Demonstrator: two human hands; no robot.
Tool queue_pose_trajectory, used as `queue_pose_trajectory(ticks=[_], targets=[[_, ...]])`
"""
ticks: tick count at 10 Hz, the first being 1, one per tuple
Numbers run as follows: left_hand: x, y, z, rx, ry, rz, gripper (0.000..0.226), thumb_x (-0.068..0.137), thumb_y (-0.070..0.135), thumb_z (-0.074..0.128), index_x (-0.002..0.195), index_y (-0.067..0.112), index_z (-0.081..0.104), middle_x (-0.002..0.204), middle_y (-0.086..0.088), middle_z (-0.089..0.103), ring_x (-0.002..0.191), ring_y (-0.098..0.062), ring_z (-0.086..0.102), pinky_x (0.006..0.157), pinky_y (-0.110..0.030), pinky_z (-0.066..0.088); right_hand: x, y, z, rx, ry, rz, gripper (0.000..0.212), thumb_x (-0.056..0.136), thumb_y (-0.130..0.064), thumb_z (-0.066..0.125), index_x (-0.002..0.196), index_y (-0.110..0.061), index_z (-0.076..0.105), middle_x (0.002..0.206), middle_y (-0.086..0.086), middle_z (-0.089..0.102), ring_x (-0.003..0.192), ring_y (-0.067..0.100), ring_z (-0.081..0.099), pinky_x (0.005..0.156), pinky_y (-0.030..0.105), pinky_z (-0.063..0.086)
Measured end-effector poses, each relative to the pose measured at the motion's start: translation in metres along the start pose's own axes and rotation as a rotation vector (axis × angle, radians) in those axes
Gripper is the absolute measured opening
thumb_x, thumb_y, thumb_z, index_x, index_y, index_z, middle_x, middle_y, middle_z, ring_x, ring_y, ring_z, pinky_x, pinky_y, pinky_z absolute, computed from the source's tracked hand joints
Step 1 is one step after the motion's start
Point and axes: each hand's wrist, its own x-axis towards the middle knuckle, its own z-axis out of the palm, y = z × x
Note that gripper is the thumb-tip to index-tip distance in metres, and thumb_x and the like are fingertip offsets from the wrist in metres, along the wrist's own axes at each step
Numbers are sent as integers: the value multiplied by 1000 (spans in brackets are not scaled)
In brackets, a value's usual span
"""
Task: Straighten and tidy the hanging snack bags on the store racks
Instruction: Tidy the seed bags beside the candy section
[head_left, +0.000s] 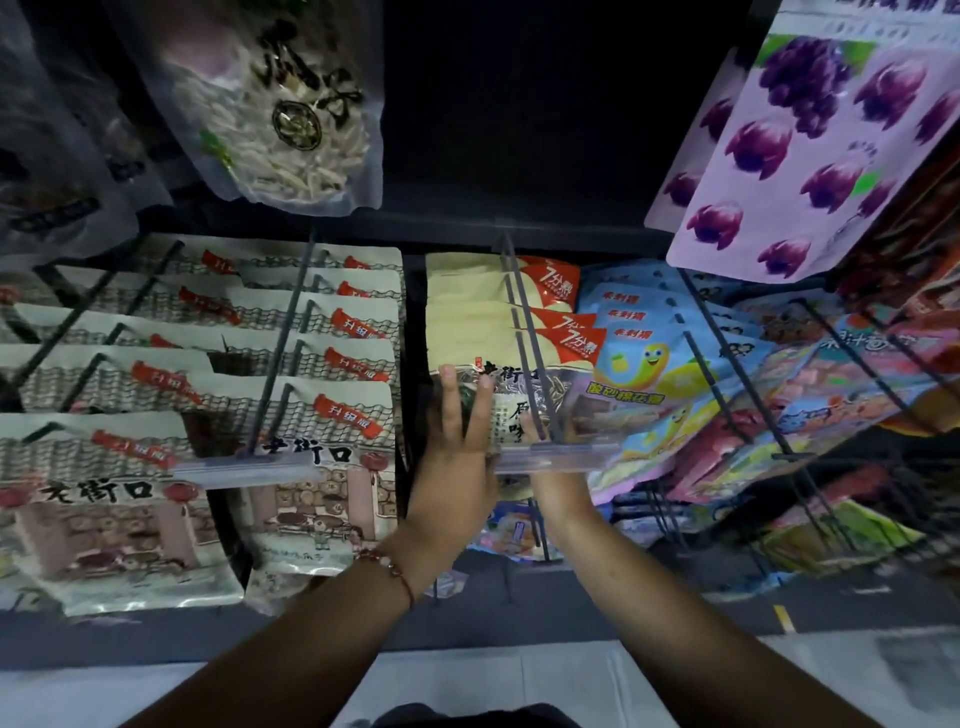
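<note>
Both hands are fixing the front yellow snack bag (511, 395) on its hook: the left hand (457, 457) lies flat with fingers apart, the right hand (553, 470) is half hidden so I cannot tell its fingers, and next the bag needs a gentle push to hang straight.

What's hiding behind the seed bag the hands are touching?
Behind the front sunflower seed bag, more yellow bags with orange corners hang in a row on the same hook. Only their tops show; the lower parts are covered. Both hands touch the front bag.

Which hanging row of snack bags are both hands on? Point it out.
The row of cream-yellow bags with red corner tags, centre rack. The left hand and right hand touch its front bag; the grey-patterned and blue rows hang untouched.
</note>
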Motion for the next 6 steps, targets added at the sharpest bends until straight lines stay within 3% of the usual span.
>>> queue_pose_trajectory(ticks=[1, 2, 3, 4, 5, 6], targets=[[-11, 2, -5, 78, -111, -61, 95, 89, 18, 57, 154, 29, -12, 157, -7, -32, 147, -41, -15, 113, -55, 26, -7, 11, 4, 1, -37, 195, 37, 105, -17, 39, 136, 2, 45, 119, 9, 51, 106, 21, 46, 98, 35, 38], [-33, 6, -10, 179, -126, 11, 107, 81, 27, 64, 154, 27, -14, 162, -14, -14, 148, -43, -6, 117, -58, 18, -29, 27, 2, -602, -129, 192, 60, 99, -13, 49, 151, -1, 22, 147, 23, 33, 129, 27, 40, 108, 40, 31], [-50, 8, -17, 186, -114, 68, 111, 75, 31, 70, 156, 24, -7, 163, -16, 5, 146, -43, 13, 112, -57, 27, -49, 5, 3, -203, -43, 125, 33, 96, -29, 58, 128, -20, 55, 133, 7, 54, 124, 21, 50, 95, 33, 42], [-59, 8, -26, 186, -124, 104, 92, 77, 31, 71, 151, 22, 18, 162, -16, 11, 146, -41, 19, 109, -56, 32, -67, -11, -31, -486, -191, -63, 25, 95, -36, 58, 110, -16, 59, 110, 7, 61, 106, 22, 58, 88, 40, 46], [-66, -1, -35, 168, -175, 141, 87, 85, 33, 64, 154, 23, 11, 163, -14, 6, 148, -39, 12, 110, -52, 31, -94, -4, -39, -688, -290, -239, 45, 96, -46, 52, 136, -26, 46, 145, -9, 42, 135, 9, 36, 105, 31, 38], [-70, -4, -38, 195, -222, 193, 81, 89, 36, 59, 155, 23, 13, 163, -13, 5, 148, -39, 11, 111, -52, 30, -105, 3, -60, -911, -235, -319, 69, 90, -59, 41, 151, -40, 14, 155, -28, -1, 145, -4, -5, 115, 22, 14]])
